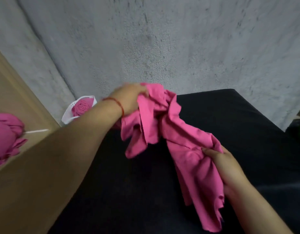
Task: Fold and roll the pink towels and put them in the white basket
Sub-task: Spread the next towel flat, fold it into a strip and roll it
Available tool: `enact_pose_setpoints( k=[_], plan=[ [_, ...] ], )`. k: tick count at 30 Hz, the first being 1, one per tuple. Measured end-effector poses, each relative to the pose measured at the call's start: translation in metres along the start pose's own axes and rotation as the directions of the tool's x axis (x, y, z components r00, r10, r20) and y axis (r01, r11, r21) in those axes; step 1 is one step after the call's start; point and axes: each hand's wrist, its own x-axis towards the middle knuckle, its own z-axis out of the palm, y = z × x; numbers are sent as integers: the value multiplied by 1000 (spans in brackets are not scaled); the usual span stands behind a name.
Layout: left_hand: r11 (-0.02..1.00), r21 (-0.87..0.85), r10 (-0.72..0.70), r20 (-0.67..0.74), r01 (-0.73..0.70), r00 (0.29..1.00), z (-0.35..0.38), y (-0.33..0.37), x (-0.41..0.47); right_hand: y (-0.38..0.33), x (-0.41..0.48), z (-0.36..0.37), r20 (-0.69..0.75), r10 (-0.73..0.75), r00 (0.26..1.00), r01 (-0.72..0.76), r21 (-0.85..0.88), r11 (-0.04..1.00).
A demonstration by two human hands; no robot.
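A crumpled pink towel (172, 132) hangs in the air above a black padded surface (230, 125). My left hand (130, 100) grips its upper bunched end, a red thread around the wrist. My right hand (225, 168) grips the towel lower down on its right side, and the loose end dangles below. The white basket (68, 115) stands at the back left by the wall, with a rolled pink towel (81, 108) inside it. My left forearm hides part of the basket.
A pile of loose pink towels (6, 137) lies at the far left on a brown cardboard surface (27, 105). A rough grey wall (162, 39) closes the back. A dark object sits at the right edge.
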Motion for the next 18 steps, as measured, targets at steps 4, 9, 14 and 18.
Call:
enact_pose_setpoints(
  k=[4,9,14,18],
  plan=[
    [961,153,-188,-250,230,950,-52,19,63,1,0,4,37,108,993,-114,224,968],
    [985,-83,-158,-54,154,986,-2,49,23,-3,-4,5,62,252,966,-259,199,945],
    [830,-428,-314,170,357,934,106,69,-92,-8,-18,12,91,286,954,-296,126,947],
    [86,-777,-379,553,624,742,123,94,-139,-19,-26,17,237,246,940,-255,8,967]
  ],
)
